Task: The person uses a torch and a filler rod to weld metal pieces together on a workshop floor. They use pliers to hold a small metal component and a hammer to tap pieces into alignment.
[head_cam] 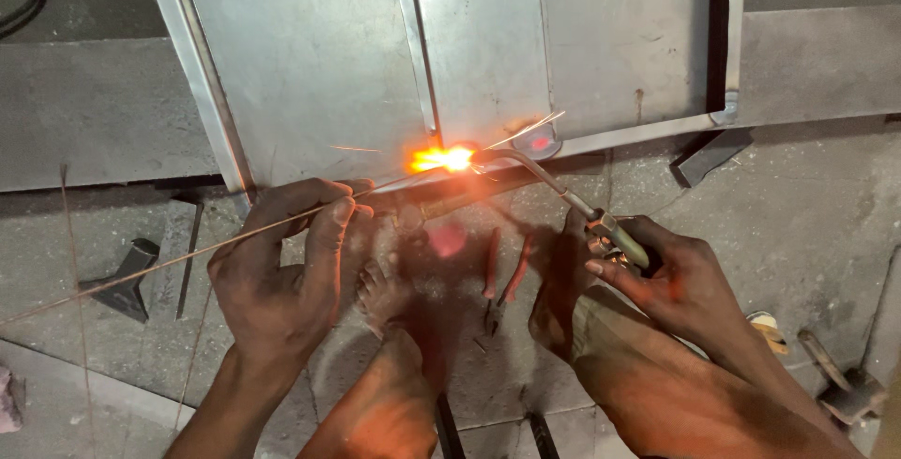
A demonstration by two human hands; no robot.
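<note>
My left hand point(282, 267) pinches a long thin filler rod point(169, 260) that runs from the lower left up to a bright orange flame point(443, 159). My right hand point(657, 276) grips the handle of a gas torch point(563, 198), whose bent metal tube reaches left to the same glowing spot. The flame sits on the lower edge of a grey sheet-metal frame point(319, 65) lying on the floor. Sparks fly to the right of the flame. A bare foot point(385, 299) rests on the floor between my hands.
Red-handled pliers point(502, 276) lie on the concrete floor point(807, 196) just below the flame. A dark metal angle piece point(127, 281) lies at the left, another point(709, 154) at the right. A hammer-like tool point(840, 374) sits at the lower right.
</note>
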